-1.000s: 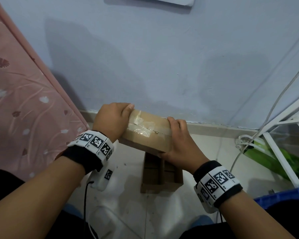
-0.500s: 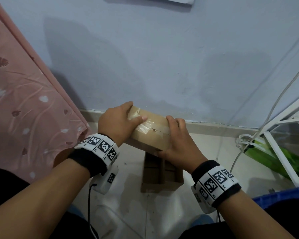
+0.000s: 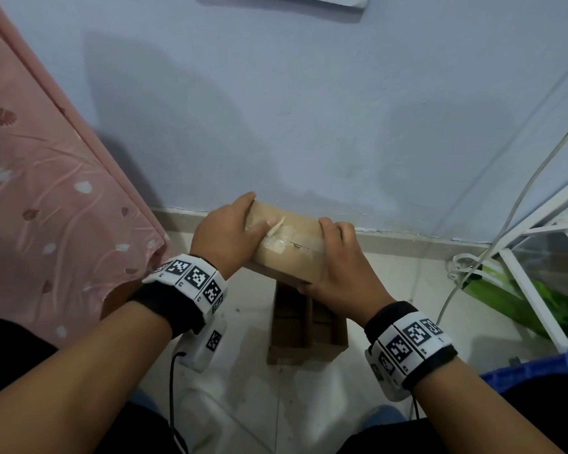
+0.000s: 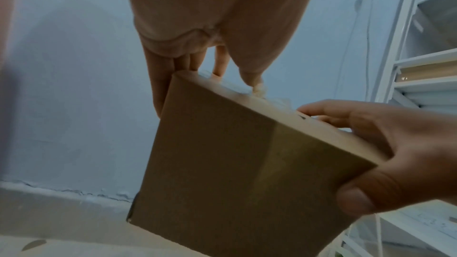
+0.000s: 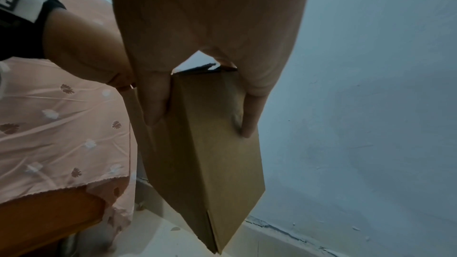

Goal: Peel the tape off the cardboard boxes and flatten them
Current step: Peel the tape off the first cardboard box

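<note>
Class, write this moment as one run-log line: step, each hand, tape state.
step: peeling tape | left hand: thumb scraping tape on cardboard box | right hand: grips box end | tape: edge rolled up, mostly stuck

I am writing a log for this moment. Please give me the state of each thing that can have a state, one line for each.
held cardboard box: closed, lifted off the floor, gripped at both ends.
tape: partly rolled up, rest stuck.
left hand: grips box, thumb pushes tape.
right hand: grips box end.
second cardboard box: lies opened on floor.
</note>
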Demonstrator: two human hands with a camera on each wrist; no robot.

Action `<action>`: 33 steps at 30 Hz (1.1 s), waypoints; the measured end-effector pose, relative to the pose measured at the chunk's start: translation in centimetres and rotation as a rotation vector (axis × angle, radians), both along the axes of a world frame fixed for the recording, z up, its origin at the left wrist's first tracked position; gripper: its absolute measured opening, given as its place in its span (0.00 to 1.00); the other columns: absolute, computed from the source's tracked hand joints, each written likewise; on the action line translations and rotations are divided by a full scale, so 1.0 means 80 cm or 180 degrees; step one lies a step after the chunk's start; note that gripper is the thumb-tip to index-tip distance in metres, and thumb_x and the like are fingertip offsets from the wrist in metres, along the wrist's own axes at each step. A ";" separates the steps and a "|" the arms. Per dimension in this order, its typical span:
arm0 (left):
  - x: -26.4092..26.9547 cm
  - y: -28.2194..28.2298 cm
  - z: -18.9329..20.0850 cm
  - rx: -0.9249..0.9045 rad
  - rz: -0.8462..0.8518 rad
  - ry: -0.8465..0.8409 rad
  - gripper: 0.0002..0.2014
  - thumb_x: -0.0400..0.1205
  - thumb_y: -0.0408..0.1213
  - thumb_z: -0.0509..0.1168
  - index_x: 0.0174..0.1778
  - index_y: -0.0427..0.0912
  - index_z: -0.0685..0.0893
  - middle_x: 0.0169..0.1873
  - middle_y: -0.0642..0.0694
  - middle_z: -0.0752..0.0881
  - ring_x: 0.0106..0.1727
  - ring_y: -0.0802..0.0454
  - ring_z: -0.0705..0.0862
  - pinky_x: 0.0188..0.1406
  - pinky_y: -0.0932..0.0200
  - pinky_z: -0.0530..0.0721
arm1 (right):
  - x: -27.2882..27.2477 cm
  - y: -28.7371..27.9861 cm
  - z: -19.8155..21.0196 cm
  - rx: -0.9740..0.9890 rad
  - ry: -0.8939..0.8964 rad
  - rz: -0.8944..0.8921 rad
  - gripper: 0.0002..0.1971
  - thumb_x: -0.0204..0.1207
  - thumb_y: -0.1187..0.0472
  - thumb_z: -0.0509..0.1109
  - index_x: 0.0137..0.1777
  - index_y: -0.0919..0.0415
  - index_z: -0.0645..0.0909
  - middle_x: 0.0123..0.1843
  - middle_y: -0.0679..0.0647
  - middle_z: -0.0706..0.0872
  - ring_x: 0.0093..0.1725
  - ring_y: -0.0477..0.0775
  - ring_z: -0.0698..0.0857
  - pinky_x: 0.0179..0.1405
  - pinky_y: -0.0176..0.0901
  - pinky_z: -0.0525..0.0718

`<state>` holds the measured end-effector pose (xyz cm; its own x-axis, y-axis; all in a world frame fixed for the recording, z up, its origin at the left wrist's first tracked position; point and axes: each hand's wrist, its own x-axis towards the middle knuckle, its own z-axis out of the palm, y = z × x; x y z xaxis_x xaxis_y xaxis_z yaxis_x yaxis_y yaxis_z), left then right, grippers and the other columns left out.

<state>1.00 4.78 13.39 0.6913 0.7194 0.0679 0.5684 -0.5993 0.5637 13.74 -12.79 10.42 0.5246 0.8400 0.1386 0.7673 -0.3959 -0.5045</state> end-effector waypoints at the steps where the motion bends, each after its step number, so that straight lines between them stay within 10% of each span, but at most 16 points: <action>1: 0.001 -0.002 -0.002 -0.0016 -0.0036 0.0032 0.36 0.81 0.63 0.65 0.83 0.50 0.68 0.68 0.41 0.84 0.69 0.39 0.81 0.63 0.48 0.78 | 0.001 0.000 0.000 -0.0011 -0.0016 0.0001 0.55 0.60 0.51 0.87 0.84 0.55 0.59 0.71 0.52 0.65 0.69 0.59 0.74 0.67 0.52 0.82; 7: 0.002 -0.012 -0.009 -0.0145 0.0101 -0.0320 0.43 0.75 0.67 0.70 0.83 0.52 0.67 0.82 0.34 0.61 0.82 0.35 0.66 0.79 0.41 0.71 | 0.000 0.002 0.002 -0.0036 -0.0256 -0.0138 0.52 0.62 0.53 0.84 0.84 0.57 0.59 0.74 0.56 0.65 0.69 0.64 0.75 0.61 0.56 0.85; 10: 0.001 -0.011 -0.002 0.0495 -0.0228 -0.0838 0.20 0.81 0.55 0.71 0.62 0.45 0.87 0.66 0.40 0.78 0.66 0.40 0.77 0.64 0.46 0.78 | 0.001 0.001 0.001 -0.0122 -0.0447 -0.0233 0.48 0.63 0.58 0.79 0.83 0.60 0.60 0.74 0.60 0.66 0.69 0.67 0.74 0.57 0.56 0.86; 14: 0.007 -0.016 -0.002 0.0145 -0.0668 -0.0666 0.13 0.77 0.52 0.76 0.46 0.45 0.88 0.41 0.51 0.84 0.43 0.53 0.81 0.44 0.60 0.74 | 0.001 0.001 0.000 -0.0085 -0.0504 -0.0310 0.45 0.64 0.58 0.77 0.82 0.60 0.62 0.72 0.61 0.68 0.66 0.67 0.75 0.53 0.57 0.87; 27: 0.008 -0.010 -0.003 -0.1302 -0.0098 -0.0877 0.12 0.68 0.31 0.84 0.34 0.43 0.86 0.30 0.46 0.86 0.33 0.51 0.83 0.46 0.47 0.89 | -0.009 0.008 0.002 -0.0241 -0.0645 -0.0193 0.48 0.65 0.60 0.79 0.85 0.59 0.60 0.75 0.60 0.67 0.73 0.66 0.71 0.43 0.53 0.87; 33: 0.003 -0.007 0.018 -0.2389 0.0164 -0.1283 0.12 0.71 0.25 0.81 0.38 0.38 0.84 0.27 0.46 0.84 0.25 0.56 0.82 0.29 0.65 0.85 | -0.006 0.012 0.008 -0.0187 -0.0848 -0.0187 0.49 0.62 0.63 0.79 0.84 0.58 0.62 0.75 0.61 0.67 0.73 0.66 0.72 0.40 0.50 0.85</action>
<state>1.23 4.21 14.87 0.6818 0.7020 -0.2057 0.2554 0.0350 0.9662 13.28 -11.84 11.06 0.5242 0.8199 0.2301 0.8447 -0.4662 -0.2629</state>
